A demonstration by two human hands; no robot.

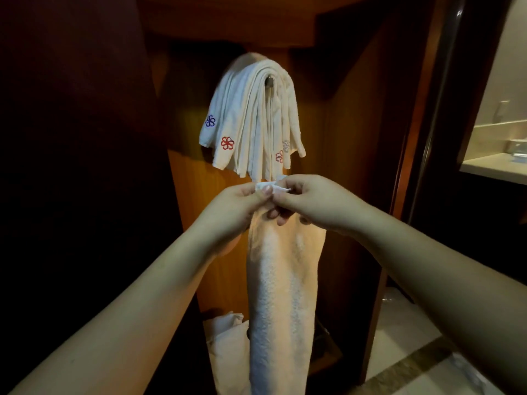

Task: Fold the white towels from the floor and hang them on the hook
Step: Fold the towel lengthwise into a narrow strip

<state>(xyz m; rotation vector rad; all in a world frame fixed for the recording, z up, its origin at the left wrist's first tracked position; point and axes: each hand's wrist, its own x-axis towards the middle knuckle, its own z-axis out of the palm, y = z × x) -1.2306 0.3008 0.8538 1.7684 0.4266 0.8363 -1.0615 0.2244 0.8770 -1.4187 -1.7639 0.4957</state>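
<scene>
Progress stands past the midpoint, by my reading. Several folded white terry towels with embroidered flower marks (251, 118) already hang draped over the small metal wall hook (269, 80), fanned out against the orange-brown wooden panel (196, 223). I count at least four flower marks, so a number of towels are done.

One long white terry towel (281, 280) is in hand directly below the hook. It hangs lengthwise, narrow, its lower end running out of view at the bottom. My left hand (242, 203) pinches its top edge between thumb and fingers; my right hand (310, 202) pinches the same edge just beside it, fingers curled round the cloth. The two hands are close together, possibly touching. I judge the step to be matching the corners before the towel goes over the hook.

Remaining: at least one crumpled white towel (225, 334) lies on the floor below the hook, left of the hanging towel and partly hidden by it. I cannot tell how many are in that heap.

Obstructions: the hook is already heavily loaded, so little of it shows; another towel may sit poorly or slide off. To the right of the hook, a dark wooden door frame (422, 138) and a pale bathroom bench (490, 166) stand well apart.
</scene>
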